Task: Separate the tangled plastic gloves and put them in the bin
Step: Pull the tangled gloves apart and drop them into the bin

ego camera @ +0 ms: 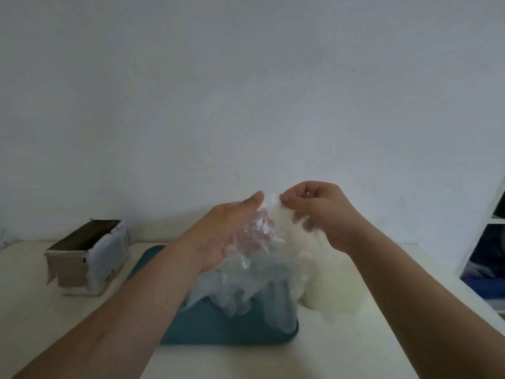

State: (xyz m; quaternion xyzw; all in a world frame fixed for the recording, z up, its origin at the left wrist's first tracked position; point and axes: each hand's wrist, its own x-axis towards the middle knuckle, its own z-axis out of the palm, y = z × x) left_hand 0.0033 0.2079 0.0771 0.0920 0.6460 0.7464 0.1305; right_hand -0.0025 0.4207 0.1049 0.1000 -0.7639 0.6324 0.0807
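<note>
The top of the gloves (254, 266) is pinched between the curled fingers (293, 199) of the right hand (325, 214). The left hand (218, 236) is wrapped loosely round the clump, thumb on top. The gloves are held above a teal tray (213, 329) on the counter (68, 337). The bin (87, 258) is set at the far left.

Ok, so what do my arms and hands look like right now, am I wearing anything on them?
The left forearm and right forearm are bare to the picture's edge, with no sleeves. There is no watch or bracelet at either wrist. The right hand shows no ring and a short thumbnail. The left hand has its fingers veiled by the plastic gloves, so rings there can't be told.
</note>
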